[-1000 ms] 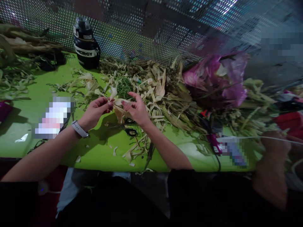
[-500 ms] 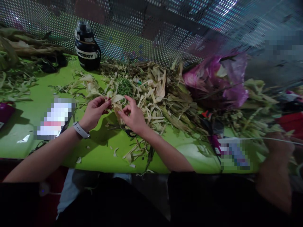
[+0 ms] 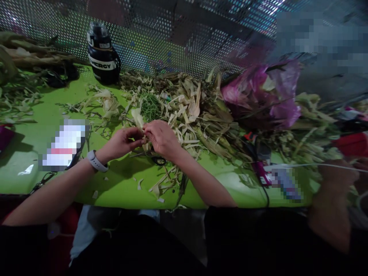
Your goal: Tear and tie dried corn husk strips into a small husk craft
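Pale corn husk (image 3: 137, 116) rises from between my two hands above the green tabletop. My left hand (image 3: 123, 144) has its fingers pinched on the husk's lower part from the left. From the right, my right hand (image 3: 162, 139) closes its thumb and fingers on the same husk, and the fingertips of both hands nearly meet. The lower end of the husk is mostly hidden by my fingers. Just below my right hand lies a black loop, perhaps a scissors handle (image 3: 159, 161). A bundle of green strands (image 3: 150, 107) lies behind the hands.
Dry husks (image 3: 184, 92) are heaped along a perforated metal screen (image 3: 161, 42). A dark jug (image 3: 104, 71) stands at the back left. A lit phone (image 3: 65, 143) lies to the left, a pink plastic bag (image 3: 258, 92) to the right. Another person's arm (image 3: 333, 199) is at far right.
My right hand has turned over and moved in against my left hand, covering the husk's lower part. The pale husk strip that lay across between the hands now points up.
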### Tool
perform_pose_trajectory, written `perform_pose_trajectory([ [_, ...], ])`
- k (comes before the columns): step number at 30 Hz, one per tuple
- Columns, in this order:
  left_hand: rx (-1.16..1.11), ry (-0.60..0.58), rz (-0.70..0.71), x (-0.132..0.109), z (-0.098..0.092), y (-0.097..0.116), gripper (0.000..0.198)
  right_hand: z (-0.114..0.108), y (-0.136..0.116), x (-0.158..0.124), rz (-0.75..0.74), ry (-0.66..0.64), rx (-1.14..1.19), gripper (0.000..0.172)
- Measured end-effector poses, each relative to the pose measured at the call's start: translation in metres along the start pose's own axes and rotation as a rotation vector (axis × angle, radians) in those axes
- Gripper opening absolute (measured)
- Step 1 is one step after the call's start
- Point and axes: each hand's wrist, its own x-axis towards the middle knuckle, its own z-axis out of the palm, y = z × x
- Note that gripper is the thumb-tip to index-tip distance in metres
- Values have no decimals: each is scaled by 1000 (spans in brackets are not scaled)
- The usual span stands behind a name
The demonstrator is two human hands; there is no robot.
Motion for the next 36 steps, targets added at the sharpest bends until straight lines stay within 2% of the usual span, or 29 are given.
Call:
perform_pose_trajectory([
  [8, 28, -33, 49, -1, -4, 9, 22, -1, 4, 0, 120, 13, 51, 23],
  [14, -112, -5, -7, 0, -5, 13, 24, -6, 3, 1, 212, 18, 140, 19],
  [19, -321, 24, -107, -1, -7, 12, 24, -18, 0, 3, 168, -18, 219, 20],
  [23, -471, 48, -187, -3, -6, 14, 23, -24, -6, 4, 85, -20, 177, 19],
  [28, -727, -11, -266, -5, 1, 14, 20, -20, -5, 3, -82, -4, 72, 18],
  [33, -773, 45, -225, -5, 7, 8, 20, -15, -6, 3, -146, 128, -3, 13],
  [36, -715, 134, -141, -3, 8, 7, 21, -20, -14, 4, -83, 145, 61, 10],
])
